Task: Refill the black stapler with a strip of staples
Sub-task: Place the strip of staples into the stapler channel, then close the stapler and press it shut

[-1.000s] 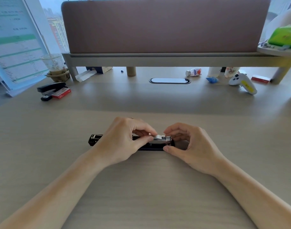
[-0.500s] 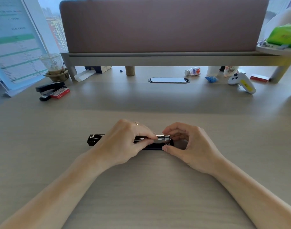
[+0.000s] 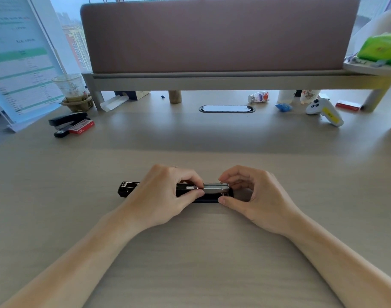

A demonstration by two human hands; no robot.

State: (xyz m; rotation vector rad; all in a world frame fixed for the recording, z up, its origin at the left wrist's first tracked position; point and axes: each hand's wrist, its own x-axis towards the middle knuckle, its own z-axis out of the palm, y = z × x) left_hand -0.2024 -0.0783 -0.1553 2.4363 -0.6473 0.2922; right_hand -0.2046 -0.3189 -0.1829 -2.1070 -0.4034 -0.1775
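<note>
lying flat and opened out on the wooden desk point(image 3: 190, 252), the black stapler point(image 3: 128, 190) sits just beyond the two wrists, long axis running 9 o'clock to 3 o'clock; its bright metal magazine point(image 3: 215, 188) faces up at the 3 o'clock end, and a second metal-lined end shows bare at 9 o'clock; left hand point(image 3: 165, 196): thumb and forefinger closed together on the middle of the magazine, seemingly on the pusher or the strip of staples itself, too small to say which; right hand point(image 3: 256, 196): thumb tip against the near side of the base at the 3 o'clock end, forefinger curled onto the far edge, a loose pinch steadying the body; handling, by judgement: stapler rigid, fairly weighty for its size, smooth plastic likely to skate on the desk unless braced from the sides as it is now; staple strip light, stiff along its length yet brittle, likely to snap into pieces if bent or pinched hard, best held by its long edges and slid straight down the channel; spring pusher apt to jump forward if let go; elsewhere: a second stapler point(image 3: 65, 121) with a red staple box point(image 3: 81, 127) touching it at 10 o'clock, a plastic cup point(image 3: 69, 86) behind them, a white controller point(image 3: 325, 112) at 2 o'clock.
</note>
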